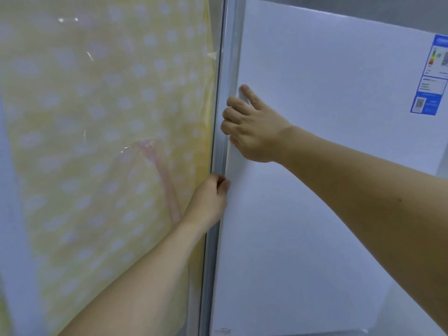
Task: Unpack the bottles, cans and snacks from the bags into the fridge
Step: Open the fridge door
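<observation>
So the white fridge door (315, 166) is being gripped along its left edge by both hands. The right hand (252, 127) is hooked over that edge higher up, fingers curled round it and the index finger laid straight on the door face. The left hand (211, 200) is pinched on the same edge just below. A narrow grey gap (218, 117) is seen beside the edge, then a yellow dotted sheet (104, 129) right next to it. An energy label (431, 76) is stuck far right.
</observation>
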